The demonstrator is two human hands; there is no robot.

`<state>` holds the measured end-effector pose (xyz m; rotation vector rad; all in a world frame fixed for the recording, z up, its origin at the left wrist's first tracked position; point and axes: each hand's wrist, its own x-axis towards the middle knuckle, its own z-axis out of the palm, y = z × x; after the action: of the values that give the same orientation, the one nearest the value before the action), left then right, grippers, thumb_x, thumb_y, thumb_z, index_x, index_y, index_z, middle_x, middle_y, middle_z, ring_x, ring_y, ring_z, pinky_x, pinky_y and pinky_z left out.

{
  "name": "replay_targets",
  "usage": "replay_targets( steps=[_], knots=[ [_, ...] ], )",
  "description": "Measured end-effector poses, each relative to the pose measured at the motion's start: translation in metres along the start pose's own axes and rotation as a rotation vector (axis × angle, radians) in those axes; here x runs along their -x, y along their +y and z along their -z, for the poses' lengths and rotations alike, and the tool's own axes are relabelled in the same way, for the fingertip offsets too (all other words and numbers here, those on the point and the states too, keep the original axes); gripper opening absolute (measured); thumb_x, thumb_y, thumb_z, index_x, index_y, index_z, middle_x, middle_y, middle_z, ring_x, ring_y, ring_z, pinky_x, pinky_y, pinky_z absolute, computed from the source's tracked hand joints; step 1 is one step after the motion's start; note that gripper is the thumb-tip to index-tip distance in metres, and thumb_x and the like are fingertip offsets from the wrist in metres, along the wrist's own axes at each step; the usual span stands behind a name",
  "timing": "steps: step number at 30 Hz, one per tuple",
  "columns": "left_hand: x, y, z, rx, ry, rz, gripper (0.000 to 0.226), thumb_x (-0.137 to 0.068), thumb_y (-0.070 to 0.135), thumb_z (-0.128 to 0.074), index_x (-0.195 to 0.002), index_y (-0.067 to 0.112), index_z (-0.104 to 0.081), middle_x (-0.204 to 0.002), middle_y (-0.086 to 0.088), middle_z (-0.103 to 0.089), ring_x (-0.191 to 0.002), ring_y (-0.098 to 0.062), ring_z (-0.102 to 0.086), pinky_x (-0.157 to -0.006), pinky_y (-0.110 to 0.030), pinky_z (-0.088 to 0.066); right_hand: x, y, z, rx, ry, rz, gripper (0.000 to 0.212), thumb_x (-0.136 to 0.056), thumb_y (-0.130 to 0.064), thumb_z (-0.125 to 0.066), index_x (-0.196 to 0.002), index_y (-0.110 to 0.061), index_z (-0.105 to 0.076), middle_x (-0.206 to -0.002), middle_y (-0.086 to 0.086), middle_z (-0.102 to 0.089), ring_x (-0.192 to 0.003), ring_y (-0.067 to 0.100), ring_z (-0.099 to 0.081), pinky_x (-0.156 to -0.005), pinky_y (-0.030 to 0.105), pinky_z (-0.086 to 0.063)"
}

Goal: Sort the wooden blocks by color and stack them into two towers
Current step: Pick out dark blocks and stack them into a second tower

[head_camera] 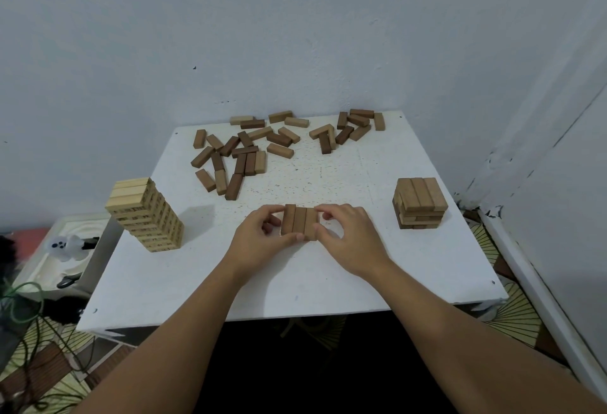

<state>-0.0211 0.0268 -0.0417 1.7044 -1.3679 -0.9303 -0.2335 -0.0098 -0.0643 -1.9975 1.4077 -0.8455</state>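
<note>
Squaring three brown blocks point(299, 222) into one layer near the surface's point(203, 285) front edge, my left hand point(262, 233) and right hand point(348, 233) clamp fingers against its sides. Pale tower point(146, 214) stands at the left edge, brown tower point(419, 202) at the right; loose blocks point(243, 154) crowd the back edge.

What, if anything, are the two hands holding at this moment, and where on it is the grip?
A row of three brown blocks lying side by side on the table. The left hand pinches its left side, the right hand its right side.
</note>
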Motion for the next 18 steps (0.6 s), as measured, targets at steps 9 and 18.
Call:
replay_targets(
  steps=[9,18],
  knots=[
    [-0.005,0.002,-0.019,-0.264,0.032,-0.011,0.099,-0.052,0.079,-0.087,-0.137,0.043,-0.053,-0.117,0.013,-0.045,-0.118,-0.012,-0.047,-0.104,-0.036,-0.043,-0.004,0.004,-0.005,0.235,-0.041,-0.037,0.042,-0.102,-0.035,-0.054,-0.143,-0.029,-0.056,-0.132,-0.003,-0.049,-0.122,0.019,-0.038,-0.106,0.029,-0.031],
    [-0.008,0.001,-0.013,-0.259,-0.067,0.01,0.081,-0.062,0.054,-0.073,-0.141,0.047,-0.055,-0.114,0.014,-0.041,-0.119,-0.016,-0.036,-0.103,-0.032,-0.036,-0.004,0.005,-0.005,0.165,0.006,-0.033,0.019,-0.096,-0.031,-0.061,-0.115,-0.029,-0.065,-0.119,-0.007,-0.052,-0.113,0.016,-0.04,-0.102,0.032,-0.039]
  ],
)
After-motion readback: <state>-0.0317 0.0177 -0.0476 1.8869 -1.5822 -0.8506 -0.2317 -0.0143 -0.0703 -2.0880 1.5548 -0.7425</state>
